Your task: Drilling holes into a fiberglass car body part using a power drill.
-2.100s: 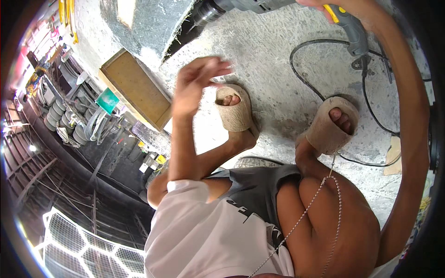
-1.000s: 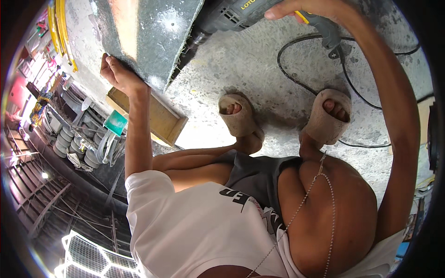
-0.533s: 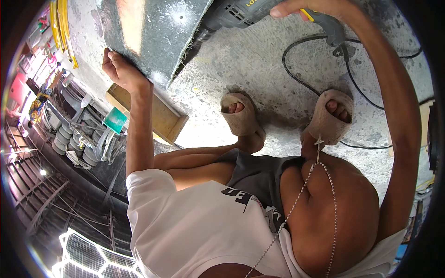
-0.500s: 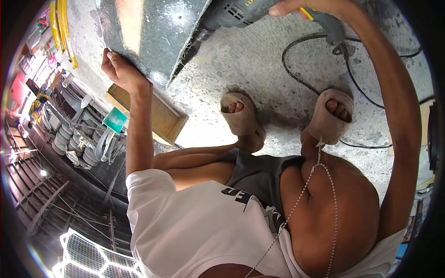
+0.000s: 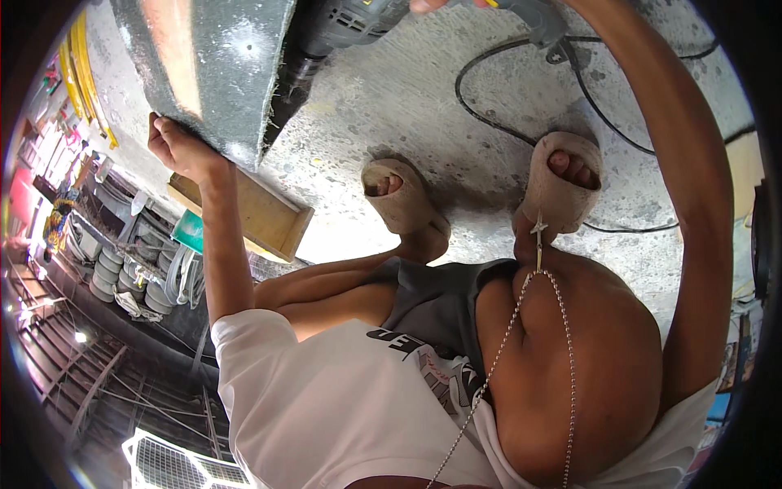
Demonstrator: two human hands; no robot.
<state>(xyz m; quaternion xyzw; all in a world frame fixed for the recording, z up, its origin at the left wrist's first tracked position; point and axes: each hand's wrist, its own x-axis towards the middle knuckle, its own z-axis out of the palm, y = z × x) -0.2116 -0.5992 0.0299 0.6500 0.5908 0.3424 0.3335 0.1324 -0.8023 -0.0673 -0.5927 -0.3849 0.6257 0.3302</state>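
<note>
My left hand (image 5: 183,151) is closed at the near corner of a dark grey panel (image 5: 224,81), its fingers curled at the edge. The panel has a pale stripe, a rough fibrous side edge and a whitish dusty patch around a small hole. At the top edge of the picture, my right hand (image 5: 429,5) is wrapped around a grey corded power drill (image 5: 350,23), only partly in view. The drill's front end reaches in beside the panel's rough edge, and its tip is hidden there.
A black power cord (image 5: 464,98) loops over the speckled concrete floor (image 5: 350,114). My feet in beige slides (image 5: 562,175) stand near it. An open wooden box (image 5: 273,224) lies beside my left forearm. Yellow curved strips (image 5: 81,81) and stacked grey discs (image 5: 110,273) are at the left.
The view has shifted, so panel, drill and feet appear further left, with the drill and right hand higher and more cut off. Both hands keep their holds.
</note>
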